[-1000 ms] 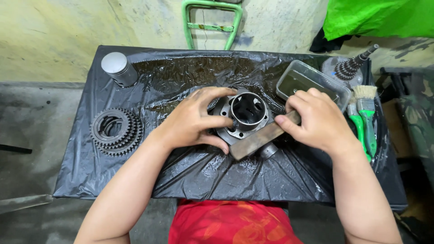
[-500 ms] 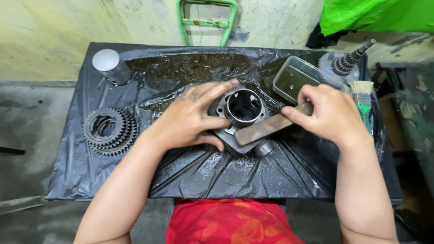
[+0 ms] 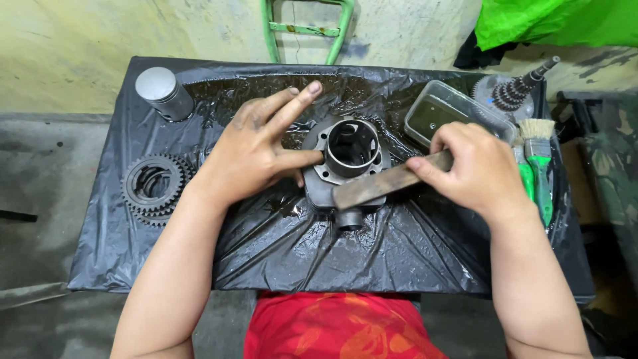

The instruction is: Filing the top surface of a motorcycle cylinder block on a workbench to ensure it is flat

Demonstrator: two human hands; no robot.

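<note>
1. At the centre of the black plastic sheet (image 3: 279, 259) sits a grey metal engine cylinder (image 3: 347, 163), its round bore facing up and a short port stub pointing toward 6 o'clock.
2. At 9 o'clock of the cylinder lies the left hand (image 3: 256, 156), palm down; its fingers are spread, two pointing up toward 1 o'clock, and the thumb presses the cylinder's left flange.
3. At 3 o'clock of the cylinder is the right hand (image 3: 482, 169), its fingers curled and pressed together around one end of a flat, rusty-brown bar (image 3: 389, 183).
4. That bar lies slanted across the cylinder's lower right edge, its free end reaching toward 7 o'clock and touching the flange.
5. At 12 o'clock of the right hand stands a clear plastic tub (image 3: 442, 113) holding dark liquid.
6. At 3 o'clock of the same hand lie two green-handled brushes (image 3: 538, 159), one pale-bristled.
7. At 1 o'clock, near the sheet's far corner, a geared shaft (image 3: 518, 90) lies tilted.
8. At 9 o'clock of the left forearm rests a stack of gear wheels (image 3: 153, 186).
9. At 10 o'clock stands a grey piston (image 3: 163, 92).
</note>
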